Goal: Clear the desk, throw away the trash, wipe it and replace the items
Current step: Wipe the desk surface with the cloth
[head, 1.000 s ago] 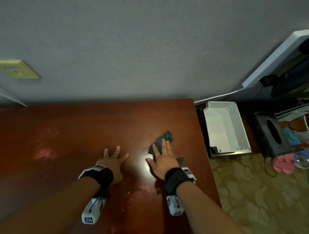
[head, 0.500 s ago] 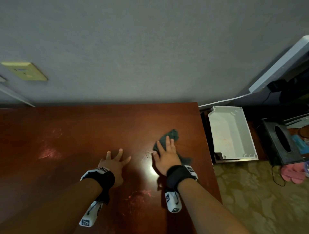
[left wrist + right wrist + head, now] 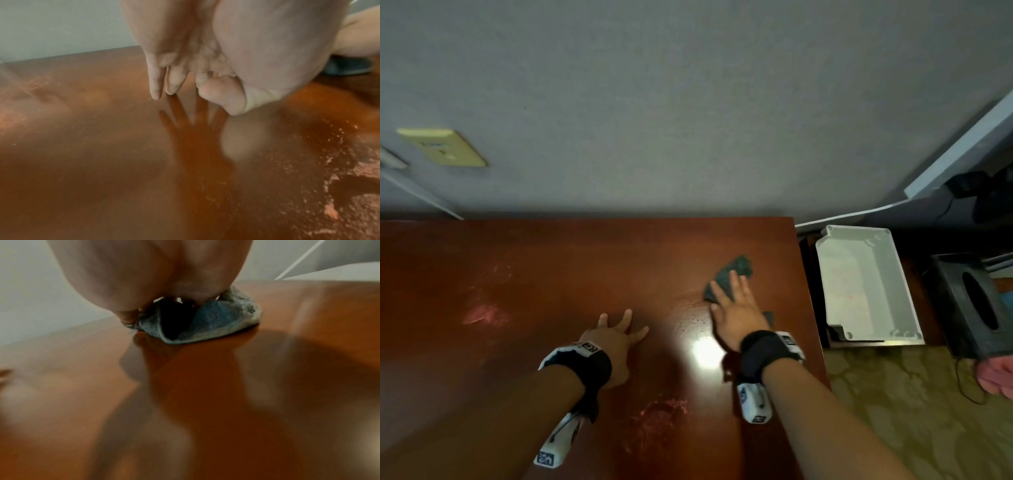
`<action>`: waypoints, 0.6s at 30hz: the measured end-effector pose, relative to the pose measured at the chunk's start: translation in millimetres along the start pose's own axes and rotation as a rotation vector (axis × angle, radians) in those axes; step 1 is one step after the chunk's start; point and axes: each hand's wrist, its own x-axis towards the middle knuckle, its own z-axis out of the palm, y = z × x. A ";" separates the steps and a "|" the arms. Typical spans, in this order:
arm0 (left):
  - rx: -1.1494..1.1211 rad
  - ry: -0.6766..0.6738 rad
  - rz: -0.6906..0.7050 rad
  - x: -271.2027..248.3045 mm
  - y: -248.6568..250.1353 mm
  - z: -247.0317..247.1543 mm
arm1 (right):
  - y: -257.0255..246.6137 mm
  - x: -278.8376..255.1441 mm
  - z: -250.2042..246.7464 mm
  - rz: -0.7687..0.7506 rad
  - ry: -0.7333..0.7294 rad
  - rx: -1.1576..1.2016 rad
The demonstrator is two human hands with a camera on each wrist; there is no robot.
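A dark blue-grey cloth (image 3: 732, 272) lies on the glossy reddish-brown desk (image 3: 551, 274), toward its right side. My right hand (image 3: 734, 303) lies flat on the cloth with straight fingers and presses it to the wood. In the right wrist view the cloth (image 3: 216, 318) bunches under my palm, its front edge folded up. My left hand (image 3: 616, 334) rests flat on the desk left of the right hand, fingers spread, holding nothing. The left wrist view shows its fingers (image 3: 156, 81) touching the wood above their reflection.
Pale worn patches (image 3: 482, 313) mark the desk at left and near the front (image 3: 657, 414). A white plastic tray (image 3: 859, 284) sits beyond the desk's right edge, a black tissue box (image 3: 976, 301) beside it. A grey wall (image 3: 688, 120) backs the desk. Patterned floor (image 3: 893, 411) lies at right.
My right hand has slid the cloth away from me and to the right across the desk. My left hand has stayed flat in place.
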 end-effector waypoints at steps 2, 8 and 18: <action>-0.003 0.007 0.003 -1.5 0.9 1.9 | 51.3 -4.4 -9.5 0.145 0.076 0.035; 0.012 0.028 -0.010 -1.4 1.8 5.1 | 89.6 -2.4 -21.4 0.381 0.115 0.127; 0.012 0.009 -0.010 4.0 0.6 5.4 | -82.7 25.6 12.3 -0.134 -0.001 0.009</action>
